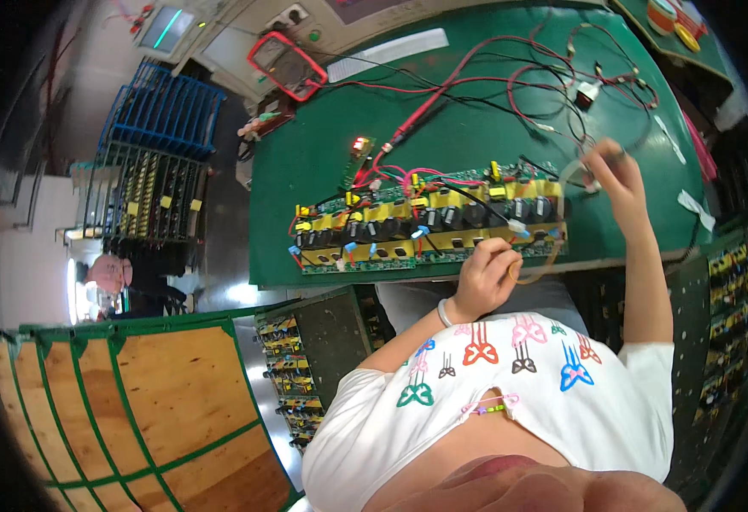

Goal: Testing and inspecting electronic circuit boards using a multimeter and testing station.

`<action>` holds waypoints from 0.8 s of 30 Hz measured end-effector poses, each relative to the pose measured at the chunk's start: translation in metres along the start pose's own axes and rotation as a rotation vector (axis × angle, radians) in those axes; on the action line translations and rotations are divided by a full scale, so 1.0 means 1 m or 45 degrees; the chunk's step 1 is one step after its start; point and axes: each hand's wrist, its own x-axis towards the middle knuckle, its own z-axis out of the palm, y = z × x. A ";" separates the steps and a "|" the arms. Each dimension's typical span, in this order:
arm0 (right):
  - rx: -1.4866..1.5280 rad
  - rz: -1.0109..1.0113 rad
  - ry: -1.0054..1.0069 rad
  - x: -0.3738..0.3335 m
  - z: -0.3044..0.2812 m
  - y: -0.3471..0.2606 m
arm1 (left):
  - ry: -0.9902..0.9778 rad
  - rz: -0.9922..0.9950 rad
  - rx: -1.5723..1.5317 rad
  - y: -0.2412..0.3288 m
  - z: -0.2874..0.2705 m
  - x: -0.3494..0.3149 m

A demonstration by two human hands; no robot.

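Note:
A row of green circuit boards with yellow transformers, black capacitors and blue parts lies along the front of the green table. A pale yellow rubber band passes over the right end of the row, bowed into a loop. My left hand is closed on its near end, at the front edge of the boards. At the far right corner, my right hand pinches the band's other end. Beside my left fingers sits a white connector on a black lead.
Red and black leads tangle behind the boards. A red-framed multimeter stands at the back left, near a small board with lit red digits. Racks of boards stand left; a wood-panelled green frame is at lower left.

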 end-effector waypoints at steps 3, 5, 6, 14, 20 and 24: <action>-0.026 -0.040 -0.203 0.041 0.002 -0.006 | -0.001 -0.008 0.035 0.001 0.000 0.000; -0.055 -0.011 -0.235 0.062 0.008 0.001 | -0.018 -0.035 0.030 0.002 0.001 -0.001; -0.076 0.069 -0.224 0.071 0.011 0.006 | -0.005 -0.012 0.042 0.002 0.001 -0.001; -0.300 0.160 -0.220 0.067 0.008 0.042 | -0.002 -0.014 0.077 0.000 0.004 -0.005; -0.451 0.162 -0.305 0.065 0.005 0.034 | -0.005 0.075 0.168 -0.001 0.002 -0.004; -0.588 0.140 -0.326 0.066 0.006 0.032 | -0.001 0.043 0.140 0.001 0.002 -0.004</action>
